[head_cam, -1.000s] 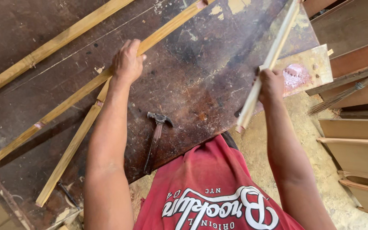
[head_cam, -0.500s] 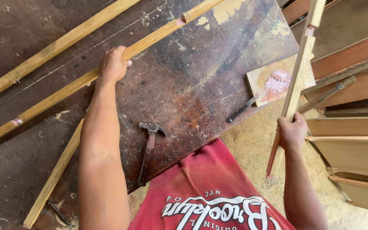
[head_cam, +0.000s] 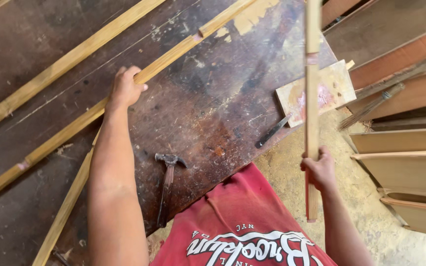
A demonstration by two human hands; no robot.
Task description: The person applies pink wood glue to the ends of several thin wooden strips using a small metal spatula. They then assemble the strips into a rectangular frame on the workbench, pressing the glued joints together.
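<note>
My left hand (head_cam: 124,89) rests on a long pale wooden strip (head_cam: 183,47) that lies diagonally across the dark worn tabletop (head_cam: 213,108); its fingers curl over the strip. My right hand (head_cam: 319,170) grips a second wooden strip (head_cam: 312,98) and holds it upright, off the table's right edge, above the sandy floor. This strip runs up out of the top of the view and its lower end shows below my fist. A claw hammer (head_cam: 166,184) lies on the table between my arms, near the front edge.
Another long strip (head_cam: 65,64) lies parallel further left, and a shorter one (head_cam: 67,207) angles under my left forearm. A dark chisel-like tool (head_cam: 272,132) and a small stained board (head_cam: 331,88) sit at the table's right corner. Wooden panels (head_cam: 405,157) and a small broom (head_cam: 371,106) lie at right.
My right hand has swung its strip from leaning over the table to upright beside it, dropping lower and to the right. My left hand has stayed on the diagonal strip.
</note>
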